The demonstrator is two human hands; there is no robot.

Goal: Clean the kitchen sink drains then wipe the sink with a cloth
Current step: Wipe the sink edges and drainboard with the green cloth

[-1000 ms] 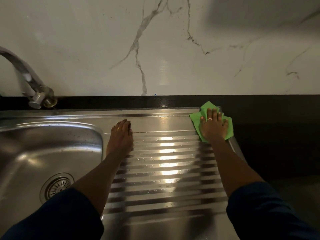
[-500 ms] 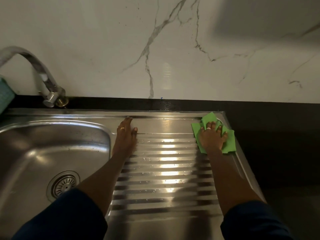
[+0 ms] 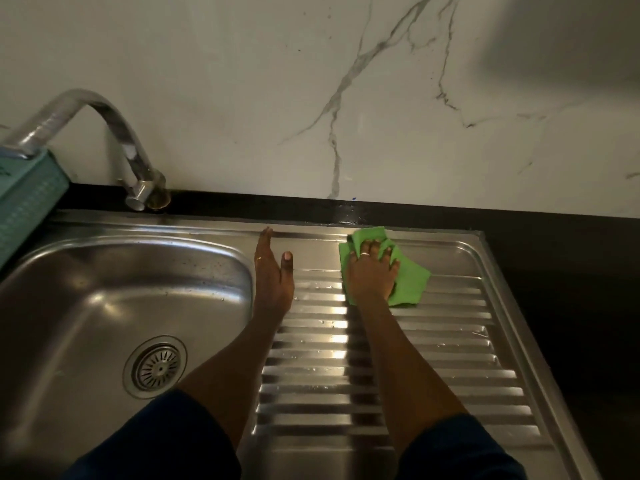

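Wiping the far end of the drainboard

The right hand (image 3: 372,271) presses the green cloth (image 3: 408,285) flat, fingers spread and its grip curled into the folds so the cloth drags along. The left hand (image 3: 272,275) lies open, fingers together, on the ledge right of the basin (image 3: 104,292), likely as a brace. The drain (image 3: 156,367) sits bare, near left.

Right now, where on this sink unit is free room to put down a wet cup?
Free: the ridged drainboard right of the right hand and green cloth, and the ridges between the forearms. The basin holds only its drain. Crowded: the back strip, where the left hand rests.
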